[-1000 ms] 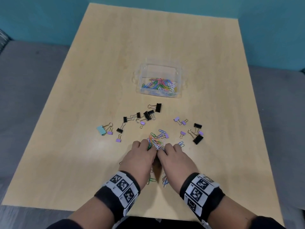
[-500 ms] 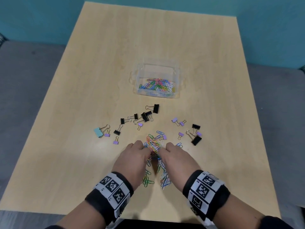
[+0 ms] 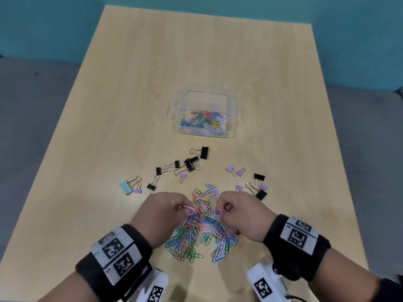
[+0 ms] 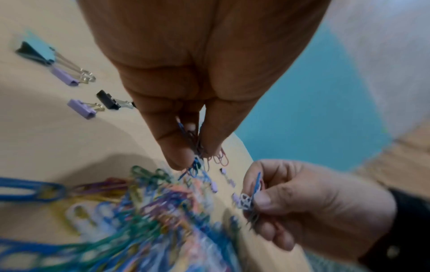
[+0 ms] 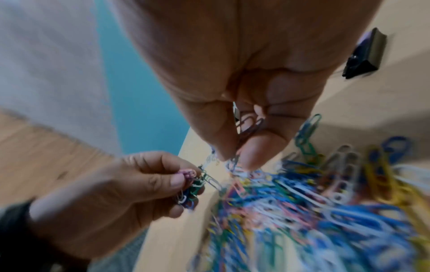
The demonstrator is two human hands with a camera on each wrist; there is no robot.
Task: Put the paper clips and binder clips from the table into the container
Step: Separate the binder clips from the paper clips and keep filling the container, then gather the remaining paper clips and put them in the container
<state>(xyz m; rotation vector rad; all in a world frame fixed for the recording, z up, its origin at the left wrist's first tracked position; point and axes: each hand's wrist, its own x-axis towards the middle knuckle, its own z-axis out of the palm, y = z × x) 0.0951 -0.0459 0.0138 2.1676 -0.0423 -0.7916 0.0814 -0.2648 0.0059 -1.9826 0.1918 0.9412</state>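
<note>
Item: coloured paper clips [image 3: 202, 227], near table edge. Our left hand [image 3: 161, 212] and right hand [image 3: 237, 214] each pinch a bunch. Clear container [image 3: 233, 105] lies straight ahead, far side, equally reachable.

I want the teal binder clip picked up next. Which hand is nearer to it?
Left. The left hand is just right of the teal binder clip and a little nearer the person; the right hand is farther right, beyond the paper clip pile.
</note>
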